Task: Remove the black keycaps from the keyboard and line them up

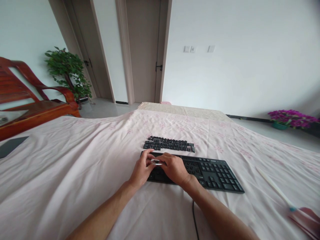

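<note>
A black keyboard (212, 173) lies on the cloth, with many keycaps gone from its main section and the number pad keys in place. My right hand (175, 166) is closed over its left half, pinching a small silvery metal tool (156, 162) with a looped end. At the keyboard's left end my left hand (141, 168) has its fingers curled by that tool; what its fingertips grip is hidden. Just behind the keyboard, loose black keycaps (170, 144) lie in rows.
Pink-patterned cloth (82, 160) covers the surface. A black cable (195, 220) runs toward me. At right lies a pale-handled brush-like item (277, 190), partly blurred; a dark flat object (12, 146) lies at left. A wooden chair (50, 103) stands beyond.
</note>
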{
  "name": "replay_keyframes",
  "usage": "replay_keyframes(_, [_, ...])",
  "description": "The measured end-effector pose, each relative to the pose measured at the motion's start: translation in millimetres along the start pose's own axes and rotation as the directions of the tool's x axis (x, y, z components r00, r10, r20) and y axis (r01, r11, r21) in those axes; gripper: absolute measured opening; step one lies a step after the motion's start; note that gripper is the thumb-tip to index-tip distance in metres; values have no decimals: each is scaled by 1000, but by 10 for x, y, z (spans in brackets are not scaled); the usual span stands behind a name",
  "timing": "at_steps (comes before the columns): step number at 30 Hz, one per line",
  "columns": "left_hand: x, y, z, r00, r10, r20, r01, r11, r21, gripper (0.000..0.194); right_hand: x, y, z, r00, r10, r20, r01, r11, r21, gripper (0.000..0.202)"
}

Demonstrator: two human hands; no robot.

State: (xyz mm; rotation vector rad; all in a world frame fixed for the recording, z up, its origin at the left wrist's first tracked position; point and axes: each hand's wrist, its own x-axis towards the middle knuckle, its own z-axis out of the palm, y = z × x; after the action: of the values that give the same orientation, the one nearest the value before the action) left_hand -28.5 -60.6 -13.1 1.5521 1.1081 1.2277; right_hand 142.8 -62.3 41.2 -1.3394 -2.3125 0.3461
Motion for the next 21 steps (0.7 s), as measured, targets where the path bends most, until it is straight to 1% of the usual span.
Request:
replay_keyframes(8, [6,4,0,999,-38,-19,38,999,29,57,-29,-46,-10,996,82,29,-77,987,-142,18])
replay_keyframes(10, [7,9,8,999,-40,-31,41,999,23,57,-5,4,-29,991,131,19,-127,981,-147,16])
replay_keyframes(12, [5,15,17,998,-29,-48,31,999,35,56,48,105,-50,978,207,-10,-206,969,-139,16])
replay_keyframes(14, [2,24,23,999,-2,-43,6,996,86,50,132,240,-68,954,295,-56,-300,945,-128,17])
replay_keyframes(16, [-1,33,25,999,40,-3,-39,985,169,40,234,375,-77,925,368,-92,-378,917,-130,17])
replay_keyframes(19, [-7,35,26,992,105,71,-121,956,269,25,384,521,-62,905,418,-83,-426,893,-144,17])
replay_keyframes(21, [-12,25,28,987,135,92,-157,939,305,21,462,572,-35,896,438,-70,-443,882,-162,18])
